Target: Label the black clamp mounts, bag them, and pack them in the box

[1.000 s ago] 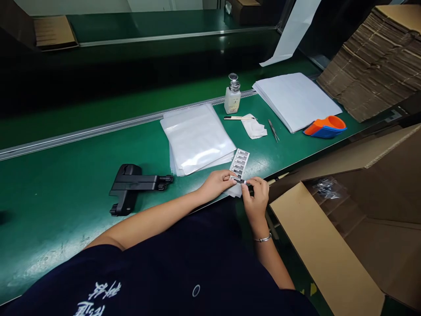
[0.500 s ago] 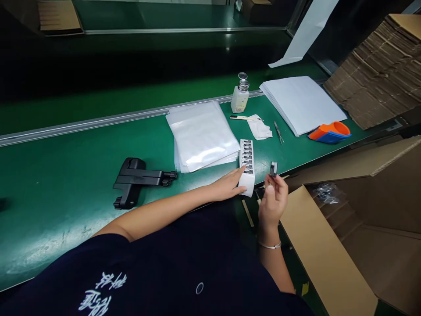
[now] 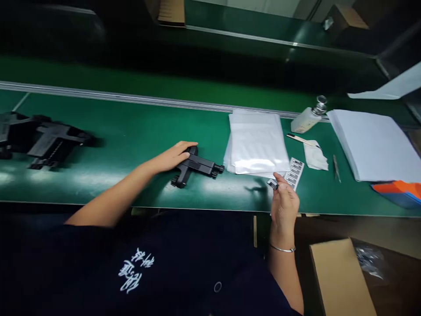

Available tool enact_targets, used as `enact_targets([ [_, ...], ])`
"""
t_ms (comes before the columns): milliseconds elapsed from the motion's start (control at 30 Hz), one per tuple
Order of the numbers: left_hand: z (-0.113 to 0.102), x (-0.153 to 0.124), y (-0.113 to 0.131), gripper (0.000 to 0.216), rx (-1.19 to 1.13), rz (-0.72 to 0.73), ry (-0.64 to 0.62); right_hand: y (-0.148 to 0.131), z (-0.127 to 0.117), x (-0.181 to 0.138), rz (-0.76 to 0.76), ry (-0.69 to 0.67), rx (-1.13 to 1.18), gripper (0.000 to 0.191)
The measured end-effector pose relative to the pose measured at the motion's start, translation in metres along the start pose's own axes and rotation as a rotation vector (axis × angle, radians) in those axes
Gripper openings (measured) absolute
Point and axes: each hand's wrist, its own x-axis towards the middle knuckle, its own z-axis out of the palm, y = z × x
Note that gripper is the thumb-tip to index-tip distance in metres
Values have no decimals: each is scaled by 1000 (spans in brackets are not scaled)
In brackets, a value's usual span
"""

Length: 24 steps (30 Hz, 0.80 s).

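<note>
My left hand (image 3: 173, 157) lies at the upper end of a black plastic bracket (image 3: 200, 165), its thumb on top and its fingers over the far side. The bracket rests flat on the green worktable (image 3: 131, 127), its short knobbed arm pointing right. In my right hand (image 3: 284, 199), a small black-and-white label (image 3: 272, 184) is pinched between thumb and fingertips, above the table's front edge. Just behind that hand lies a sheet of printed labels (image 3: 295, 171), partly covered by it. A stack of clear plastic bags (image 3: 258, 140) sits between the bracket and the label sheet.
More black brackets (image 3: 55, 140) lie at the left. To the right are a pump bottle (image 3: 307, 119), a brush-like stick (image 3: 297, 139), a white tissue (image 3: 315, 156), tweezers (image 3: 336, 168), white sheets (image 3: 375, 142) and an orange-blue holder (image 3: 399, 193). A cardboard box (image 3: 342, 272) stands below the table.
My left hand has left the label sheet and moved left onto the black bracket. My right hand still pinches the label, now tilted. The view has swung left, bringing more brackets into sight.
</note>
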Motion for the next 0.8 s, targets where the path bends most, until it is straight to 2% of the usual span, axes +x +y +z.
enact_targets([
  [67, 26, -17, 4, 53, -90, -64, 126, -2, 39, -4, -10, -201, -123, 21],
  [167, 63, -35, 27, 50, -174, -95, 249, -2, 93, -14, -55, -454, -321, 21],
  [267, 77, -42, 44, 47, -246, -101, 284, 4, 124, -19, -33, -593, -454, 21],
  [467, 71, -44, 48, 45, -312, -107, 284, 4, 131, -12, 5, -669, -609, 19],
  [800, 71, -43, 50, 45, -326, -92, 283, -3, 135, -13, 60, -684, -648, 21],
])
